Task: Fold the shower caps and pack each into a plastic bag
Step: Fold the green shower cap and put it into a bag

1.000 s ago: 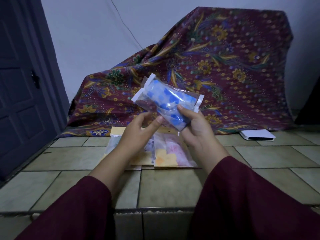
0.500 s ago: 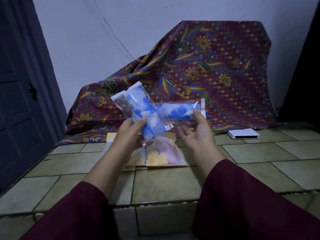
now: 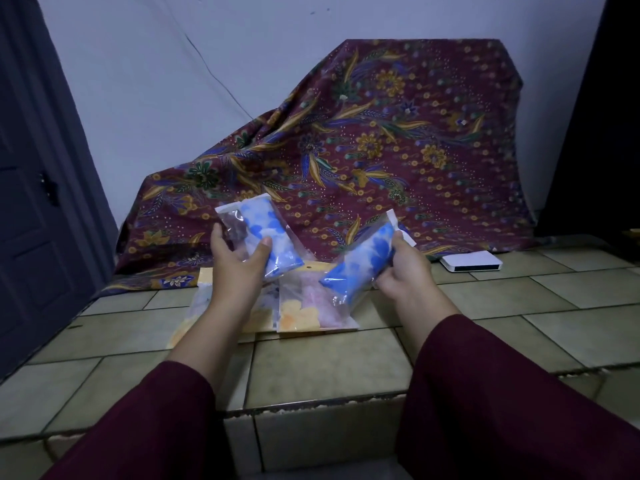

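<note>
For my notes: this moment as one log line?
left hand: grips blue pack | right hand: grips second blue pack | packs apart, raised | pink pack on tiles

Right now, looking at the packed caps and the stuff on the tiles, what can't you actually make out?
All from the head view:
- Pile on the tiles: the left hand and forearm cover much of it, so its count is unclear.
- Left-hand bag: whether it is sealed is too dim to tell.
- Right-hand bag: the right hand hides its far side.
- Patterned cloth: it covers whatever stands beneath.
- White box: any markings are too small.

Dim room: pale wall (image 3: pixel 242 46), dark door (image 3: pixel 31 202) at left, tiled floor (image 3: pixel 519 306), batik-draped furniture (image 3: pixel 398 150).
</note>
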